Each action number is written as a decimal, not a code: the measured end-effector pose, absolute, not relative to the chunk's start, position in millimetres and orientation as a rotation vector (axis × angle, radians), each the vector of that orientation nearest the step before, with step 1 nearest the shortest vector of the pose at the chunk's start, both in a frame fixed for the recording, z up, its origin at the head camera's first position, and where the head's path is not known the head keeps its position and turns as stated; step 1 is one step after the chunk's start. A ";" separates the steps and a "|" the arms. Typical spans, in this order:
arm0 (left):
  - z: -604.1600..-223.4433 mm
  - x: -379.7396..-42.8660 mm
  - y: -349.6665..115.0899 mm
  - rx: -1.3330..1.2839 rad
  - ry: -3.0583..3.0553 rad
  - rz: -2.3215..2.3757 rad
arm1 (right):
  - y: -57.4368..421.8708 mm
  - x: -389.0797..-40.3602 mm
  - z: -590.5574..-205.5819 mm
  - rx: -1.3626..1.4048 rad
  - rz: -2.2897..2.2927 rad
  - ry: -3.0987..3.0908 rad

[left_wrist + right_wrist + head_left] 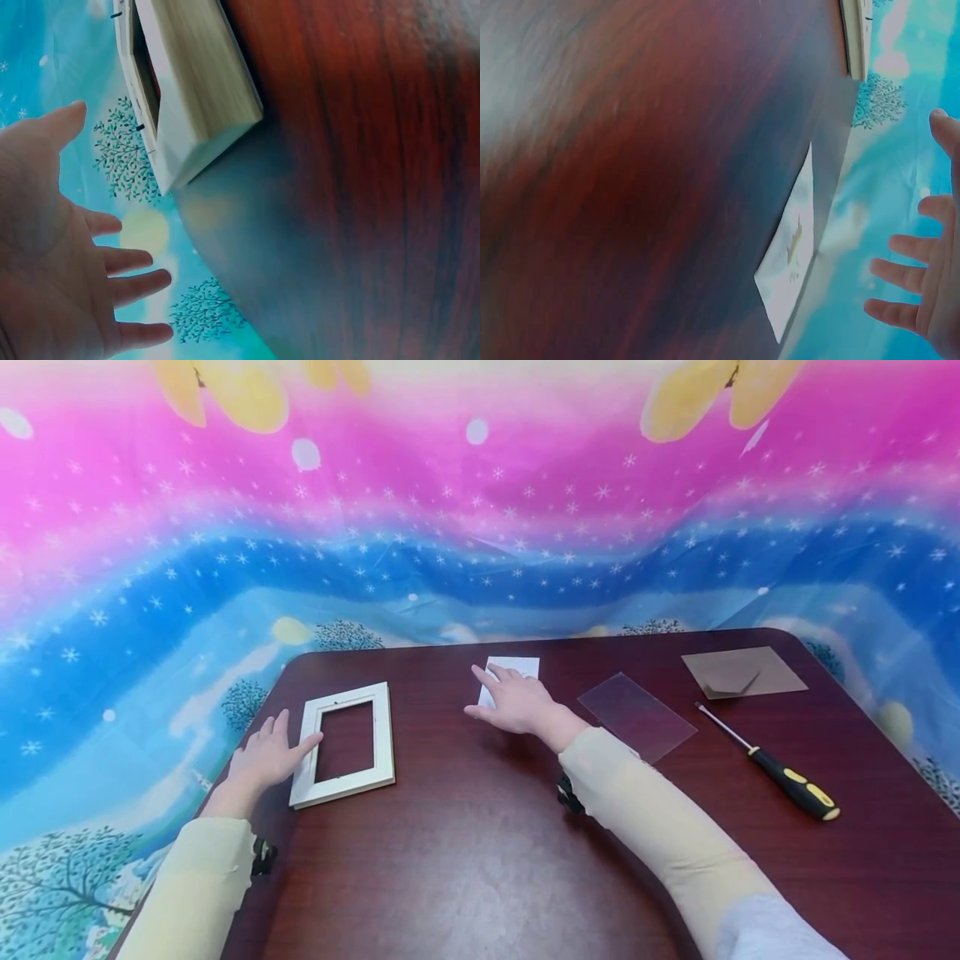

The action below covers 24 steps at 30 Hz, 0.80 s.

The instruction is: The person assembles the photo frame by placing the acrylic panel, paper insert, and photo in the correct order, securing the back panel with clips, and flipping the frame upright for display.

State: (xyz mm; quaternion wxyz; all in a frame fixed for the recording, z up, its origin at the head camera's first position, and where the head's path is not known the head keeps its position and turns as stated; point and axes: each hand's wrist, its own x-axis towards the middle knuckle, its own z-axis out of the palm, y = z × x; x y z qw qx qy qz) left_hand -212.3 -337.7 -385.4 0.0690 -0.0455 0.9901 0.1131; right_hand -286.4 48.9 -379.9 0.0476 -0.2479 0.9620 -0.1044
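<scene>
An off-white picture frame (384,735) with an open middle lies on the left of the table. My left hand (262,762) hovers by its left side with fingers spread, and in the left wrist view a gap shows between that hand (56,277) and the frame (206,67). A small white card (525,665) lies near the table's far edge, partly covered in the head view by my right hand (519,703). From the right wrist, the card (780,281) shows a small faint print, and the right hand (939,277) is apart from it with fingers extended.
To the right lie a clear sheet (637,714), a brown backing board (780,670) with a raised flap, and a black-and-yellow screwdriver (791,783). A colourful printed cloth (480,552) hangs behind the dark wooden table (465,860).
</scene>
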 end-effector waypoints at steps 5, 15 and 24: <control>-388.7 -211.7 -338.2 -0.157 2.920 0.352 | 37.3 -283.0 -384.0 -0.736 -0.367 2.892; -401.9 -215.9 -338.9 -0.228 2.886 0.346 | 15.9 -278.3 -396.0 -0.804 -0.337 2.890; -406.4 -221.7 -338.0 -0.253 2.902 0.336 | 2.4 -274.5 -403.3 -0.821 -0.355 2.873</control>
